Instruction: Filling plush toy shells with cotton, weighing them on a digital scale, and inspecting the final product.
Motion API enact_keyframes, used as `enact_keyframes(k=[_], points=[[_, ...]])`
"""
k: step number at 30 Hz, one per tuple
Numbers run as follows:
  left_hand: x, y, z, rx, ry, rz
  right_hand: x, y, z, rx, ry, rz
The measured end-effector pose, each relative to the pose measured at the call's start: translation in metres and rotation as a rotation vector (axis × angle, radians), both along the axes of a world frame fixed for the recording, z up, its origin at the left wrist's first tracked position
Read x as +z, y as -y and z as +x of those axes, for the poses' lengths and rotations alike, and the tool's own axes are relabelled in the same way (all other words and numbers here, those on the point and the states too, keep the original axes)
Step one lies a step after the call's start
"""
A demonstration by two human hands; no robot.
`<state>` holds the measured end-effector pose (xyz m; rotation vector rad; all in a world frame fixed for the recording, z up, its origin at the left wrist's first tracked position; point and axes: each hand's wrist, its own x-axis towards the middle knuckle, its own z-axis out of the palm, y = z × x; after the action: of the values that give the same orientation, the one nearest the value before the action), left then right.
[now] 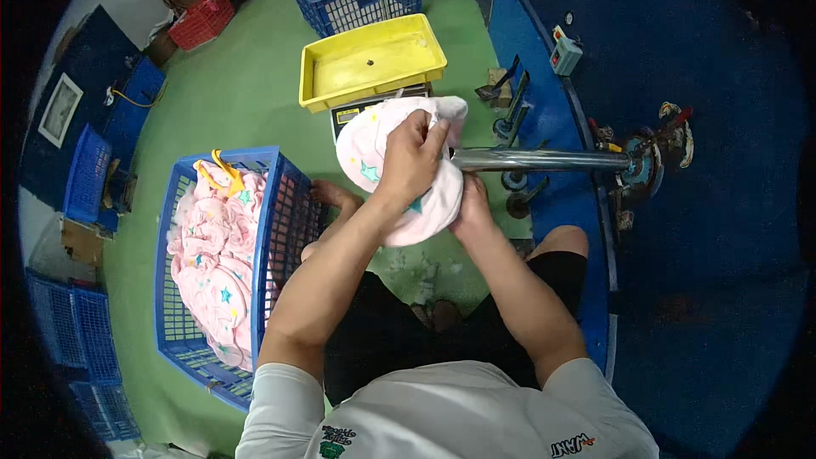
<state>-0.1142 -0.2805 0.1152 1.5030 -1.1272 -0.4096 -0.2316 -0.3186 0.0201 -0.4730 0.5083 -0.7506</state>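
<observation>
We sit at a blue machine [680, 229] w/ both hands up front on one soft pink piece [374, 149], a pale pink fabric shape w/ teal stars. Our left hand [414, 157] lies on top of it, fingers curled down and gripping the cloth near its upper edge. Our right hand [473, 208] is under/behind the piece, mostly hidden by the fabric; it looks closed on the lower edge, thumb side only partly visible. The piece sits at the end of a shiny metal tube [544, 160] that sticks out horizontally from the machine on our right; the cloth covers the tube's tip, so we can't tell how far it's pulled over.

To our left, just beside our knee, stands a blue plastic basket [276, 204] filled w/ more pink star-print pieces [212, 263], plus a yellow strap [223, 172] on top near the back. Straight ahead, past the piece, a yellow tray [331, 85] rests on a scale, nearly bare except a small dark speck. Behind that, another blue basket [340, 0]; further left a red basket [202, 21]. More blue crates [81, 331] stack along the left edge. Floor is green [229, 93].
</observation>
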Motion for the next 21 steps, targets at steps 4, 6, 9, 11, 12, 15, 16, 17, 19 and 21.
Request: enact_keyframes(k=[4,6,9,11,12,15,16,17,19,21], points=[[0.011,-0.006,-0.027,-0.006,0.082,0.049,0.003,0.007,-0.019,-0.121,-0.018,-0.048],[0.011,-0.009,-0.043,0.024,0.124,0.157,0.007,0.01,-0.035,-0.237,-0.013,-0.076],[0.013,-0.003,-0.047,0.006,0.113,0.135,0.019,0.026,-0.083,-0.216,-0.11,-0.078],[0.011,0.0,-0.049,-0.022,0.1,0.117,0.032,0.015,-0.099,-0.216,-0.071,-0.205],[0.008,-0.001,-0.049,-0.027,0.095,0.116,0.049,-0.001,-0.091,-0.222,-0.043,-0.212],[0.002,-0.007,-0.046,-0.186,-0.455,0.024,0.045,-0.033,-0.065,-0.183,-0.153,-0.332],[0.002,-0.01,-0.045,-0.241,-0.639,-0.007,0.04,-0.036,-0.065,-0.128,-0.286,-0.44],[0.001,-0.021,-0.043,-0.187,-0.559,-0.052,0.04,-0.037,-0.069,-0.108,-0.413,-0.447],[-0.01,-0.044,-0.024,0.009,-0.227,-0.101,0.042,-0.033,-0.077,-0.104,-0.551,-0.46],[-0.027,-0.069,0.006,0.226,-0.195,-0.299,0.045,0.004,-0.151,-0.194,-0.922,-0.711]])
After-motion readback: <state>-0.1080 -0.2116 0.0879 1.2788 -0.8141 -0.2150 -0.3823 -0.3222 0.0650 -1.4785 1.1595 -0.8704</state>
